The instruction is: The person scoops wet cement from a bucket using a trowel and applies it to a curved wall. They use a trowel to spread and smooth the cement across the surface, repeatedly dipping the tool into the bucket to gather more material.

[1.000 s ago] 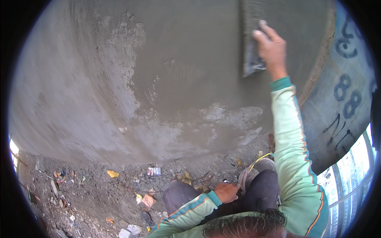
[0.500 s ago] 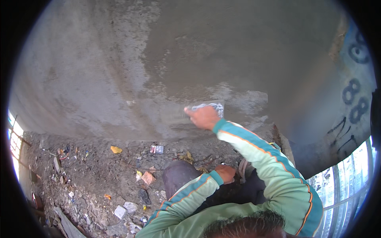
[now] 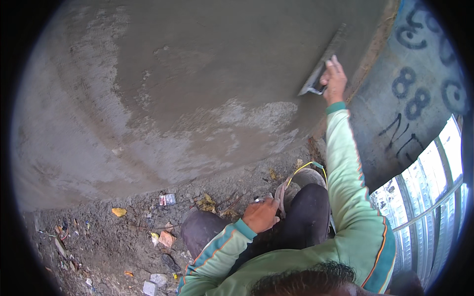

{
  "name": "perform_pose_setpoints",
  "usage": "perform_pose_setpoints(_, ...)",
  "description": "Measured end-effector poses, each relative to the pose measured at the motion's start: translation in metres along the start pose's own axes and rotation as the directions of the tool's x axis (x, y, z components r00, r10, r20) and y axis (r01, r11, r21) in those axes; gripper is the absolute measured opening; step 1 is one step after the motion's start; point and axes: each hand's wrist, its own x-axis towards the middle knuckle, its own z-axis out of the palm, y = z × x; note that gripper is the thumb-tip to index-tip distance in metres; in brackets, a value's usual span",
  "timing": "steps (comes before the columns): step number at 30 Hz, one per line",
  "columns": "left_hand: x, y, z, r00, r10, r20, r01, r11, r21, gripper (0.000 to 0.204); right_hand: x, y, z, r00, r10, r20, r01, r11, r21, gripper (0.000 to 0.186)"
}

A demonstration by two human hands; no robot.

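My right hand point(image 3: 335, 81) grips a long, flat-bladed plastering trowel point(image 3: 321, 61) by its handle. The blade stands slantwise against the grey plastered wall point(image 3: 217, 64), close to its right edge. Darker, smoother plaster lies around it, and a paler, rough patch point(image 3: 256, 114) shows lower down. Beside my bent left knee point(image 3: 203, 229), my left hand point(image 3: 261, 215) is curled, with a small shiny bit showing at its fingers; what it holds is hidden. Just right of that hand, partly behind my other knee, stands a bucket point(image 3: 307, 177) with a yellow-edged rim or handle.
Dirt ground point(image 3: 113, 237) along the wall's foot carries stones, a yellow leaf point(image 3: 118, 212), a crumpled packet point(image 3: 168, 199) and a reddish stone chunk point(image 3: 167, 239). At right, a curved bluish panel point(image 3: 390, 108) with black painted marks adjoins the wall, above corrugated metal sheeting point(image 3: 419, 197).
My right hand and the trowel have swept up and to the right, from low on the wall to near its right edge. My left hand sits slightly farther left, and the view has shifted right.
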Motion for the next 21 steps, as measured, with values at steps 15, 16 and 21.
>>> perform_pose_setpoints(15, 0.036, -0.036, 0.034, 0.982, -0.111, 0.152, 0.096, 0.990, 0.104, 0.054, -0.171, 0.048, 0.159, 0.554, -0.574, 0.603, 0.802, 0.172, -0.572, 0.047)
perform_pose_setpoints(16, 0.036, -0.034, 0.036, 0.976, -0.128, 0.178, 0.110, 0.988, 0.109, 0.054, -0.143, 0.029, 0.145, 0.643, -0.587, 0.492, 0.725, 0.260, -0.638, 0.047)
perform_pose_setpoints(21, 0.037, -0.032, 0.047, 0.960, -0.180, 0.215, 0.160, 0.981, 0.106, 0.054, -0.066, 0.058, 0.024, 0.909, -0.382, -0.169, 0.196, 0.747, -0.635, 0.049)
